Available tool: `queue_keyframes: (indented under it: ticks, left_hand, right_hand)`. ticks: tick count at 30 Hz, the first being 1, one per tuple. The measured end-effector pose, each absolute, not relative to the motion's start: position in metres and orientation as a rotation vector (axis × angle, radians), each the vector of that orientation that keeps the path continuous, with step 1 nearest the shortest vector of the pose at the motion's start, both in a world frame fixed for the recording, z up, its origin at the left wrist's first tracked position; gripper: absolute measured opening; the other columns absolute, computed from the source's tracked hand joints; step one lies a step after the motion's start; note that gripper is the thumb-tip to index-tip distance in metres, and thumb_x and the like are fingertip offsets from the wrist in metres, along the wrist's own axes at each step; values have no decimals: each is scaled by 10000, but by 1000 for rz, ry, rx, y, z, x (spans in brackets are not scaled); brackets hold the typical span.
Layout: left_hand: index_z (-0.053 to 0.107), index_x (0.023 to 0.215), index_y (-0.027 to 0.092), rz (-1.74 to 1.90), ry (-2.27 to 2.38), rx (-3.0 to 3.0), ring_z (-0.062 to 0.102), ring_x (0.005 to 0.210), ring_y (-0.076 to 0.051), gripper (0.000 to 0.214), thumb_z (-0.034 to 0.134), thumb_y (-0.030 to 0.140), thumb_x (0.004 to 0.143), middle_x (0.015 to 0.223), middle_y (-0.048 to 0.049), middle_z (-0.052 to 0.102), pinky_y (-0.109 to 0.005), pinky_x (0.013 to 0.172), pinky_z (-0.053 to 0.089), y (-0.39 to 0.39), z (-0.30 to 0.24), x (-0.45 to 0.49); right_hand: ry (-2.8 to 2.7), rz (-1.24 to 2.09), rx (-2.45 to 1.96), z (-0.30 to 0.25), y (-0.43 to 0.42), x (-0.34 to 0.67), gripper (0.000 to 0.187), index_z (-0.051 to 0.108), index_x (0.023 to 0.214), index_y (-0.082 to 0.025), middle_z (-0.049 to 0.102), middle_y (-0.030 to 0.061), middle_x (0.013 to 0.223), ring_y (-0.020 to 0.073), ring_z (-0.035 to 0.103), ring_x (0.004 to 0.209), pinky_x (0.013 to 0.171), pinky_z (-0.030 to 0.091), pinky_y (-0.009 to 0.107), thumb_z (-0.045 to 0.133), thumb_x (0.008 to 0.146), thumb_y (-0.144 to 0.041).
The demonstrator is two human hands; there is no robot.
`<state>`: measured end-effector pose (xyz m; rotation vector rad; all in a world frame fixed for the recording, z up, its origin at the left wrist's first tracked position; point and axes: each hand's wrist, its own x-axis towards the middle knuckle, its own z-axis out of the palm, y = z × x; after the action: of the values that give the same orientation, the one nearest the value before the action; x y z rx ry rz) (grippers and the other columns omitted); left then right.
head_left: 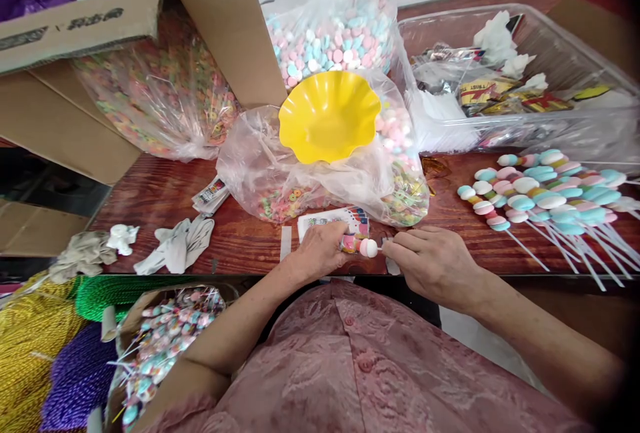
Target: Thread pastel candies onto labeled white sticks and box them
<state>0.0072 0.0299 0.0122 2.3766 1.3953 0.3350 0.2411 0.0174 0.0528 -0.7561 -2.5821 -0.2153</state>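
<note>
At the front edge of the table, my left hand [320, 251] is closed on a small printed clear wrapper [349, 242]. My right hand [434, 265] pinches the white stick of a marshmallow skewer [369, 248]. The skewer's far end is at the wrapper and its white marshmallow end points to my right hand; how far it sits inside is hidden by my left fingers. Just beyond my left hand lies a stack of printed wrappers [357, 219]. Finished-looking marshmallow skewers on sticks [550, 199] are piled to the right.
A yellow scalloped bowl [330, 119] rests on plastic bags of candy rings and marshmallows [345, 39]. Back right stands a clear plastic bin [520, 119]. At left are an open carton [225, 26], grey gloves [177, 246] and, below the table, a box of wrapped skewers [170, 333].
</note>
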Motion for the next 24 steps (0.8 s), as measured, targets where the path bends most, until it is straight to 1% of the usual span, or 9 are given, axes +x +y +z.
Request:
queue_keyframes:
  ticks: [4, 8, 11, 13, 16, 18, 20, 22, 24]
  left_hand:
    - [591, 865, 171, 223, 1468, 2432, 599, 728, -209, 158, 638, 317, 829, 795, -58, 660, -301, 618, 354, 28, 17, 4]
    - [599, 895, 165, 160, 1407, 2385, 611, 767, -212, 255, 642, 410, 833, 846, -68, 671, -299, 649, 374, 24, 23, 11]
    - [608, 873, 164, 174, 1326, 2289, 592, 732, -198, 310, 672, 458, 800, 811, -53, 666, -290, 632, 365, 23, 22, 18]
    - [614, 851, 164, 212, 1270, 2234, 575, 715, -183, 261, 674, 411, 795, 792, -42, 662, -283, 629, 360, 22, 20, 20]
    - [613, 838, 162, 319, 1236, 2143, 548, 713, -161, 216, 682, 360, 785, 795, -26, 653, -272, 639, 355, 22, 18, 20]
    - [604, 846, 160, 412, 1253, 2053, 529, 721, -149, 265, 705, 395, 776, 805, -13, 637, -264, 644, 352, 21, 21, 17]
    - [600, 851, 156, 489, 1265, 1941, 512, 730, -139, 351, 750, 453, 738, 807, 0, 615, -253, 644, 350, 20, 26, 13]
    - [620, 875, 151, 524, 1221, 1798, 500, 724, -127, 444, 808, 495, 665, 797, 9, 598, -240, 632, 352, 21, 32, 9]
    - [660, 977, 153, 539, 1095, 1600, 506, 706, -110, 510, 804, 527, 661, 815, 5, 612, -227, 622, 368, 24, 37, 2]
  right_hand:
    - [-2613, -120, -830, 55, 17, 238, 212, 572, 733, -183, 559, -11, 621, 118, 475, 552, 555, 258, 303, 457, 799, -18]
    - [-2639, -105, -849, 54, 16, 230, 204, 586, 731, -174, 585, 6, 631, 124, 482, 560, 563, 240, 306, 464, 799, -26]
    - [-2680, -77, -789, 46, 16, 216, 184, 633, 812, -168, 633, 22, 692, 132, 501, 591, 572, 245, 306, 491, 823, -51]
    - [-2707, -26, -746, 39, 18, 206, 176, 651, 852, -166, 663, 32, 744, 137, 505, 602, 565, 242, 308, 512, 825, -61]
    - [-2687, 12, -721, 37, 23, 198, 170, 656, 843, -160, 665, 43, 756, 144, 499, 610, 567, 251, 308, 511, 839, -72]
    - [-2621, 32, -764, 42, 29, 200, 163, 663, 869, -160, 652, 47, 759, 151, 515, 640, 582, 274, 303, 506, 884, -121]
    - [-2552, 83, -808, 50, 36, 206, 181, 665, 885, -158, 635, 46, 757, 150, 525, 656, 585, 290, 293, 486, 911, -142]
    - [-2522, 140, -798, 58, 42, 213, 211, 655, 857, -152, 612, 40, 731, 140, 511, 637, 572, 295, 281, 456, 904, -101]
    - [-2534, 196, -739, 62, 47, 219, 240, 639, 818, -152, 589, 32, 705, 132, 492, 622, 566, 304, 269, 430, 885, -54]
